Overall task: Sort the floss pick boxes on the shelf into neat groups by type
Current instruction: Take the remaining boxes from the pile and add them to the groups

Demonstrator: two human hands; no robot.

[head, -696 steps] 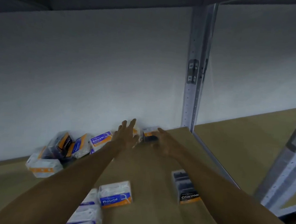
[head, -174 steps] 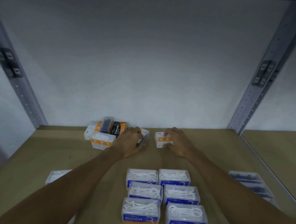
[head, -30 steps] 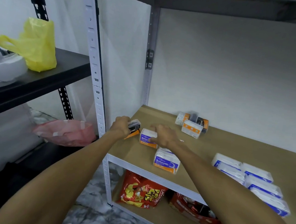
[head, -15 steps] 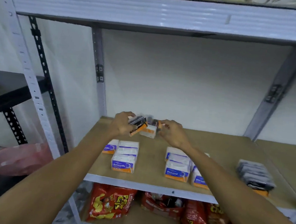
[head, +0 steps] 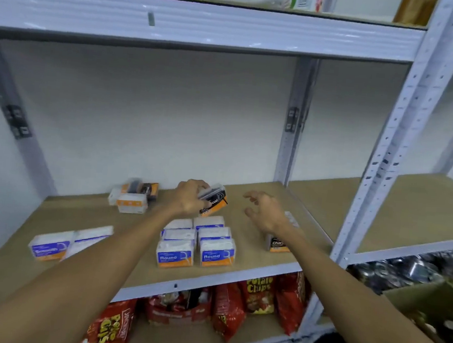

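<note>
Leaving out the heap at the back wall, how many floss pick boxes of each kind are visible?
Round boxes: 6
Smooth boxes: 2
Charcoal boxes: 2 (the held box in the left hand, the other partly hidden)
Total: 10 visible

In my left hand [head: 189, 198] the black-and-orange box [head: 214, 199] shows only the letters "oal"; my fingers cover the rest. The two front white boxes in the middle group both read "Round" on their blue labels [head: 175, 257] [head: 216, 256]. Under my right forearm, a dark box [head: 278, 243] reads "Char", cut off there. The box at front left [head: 49, 248] has blue lettering too blurred to read. Below, one red bag [head: 259, 292] says "Potato Chips".
</note>
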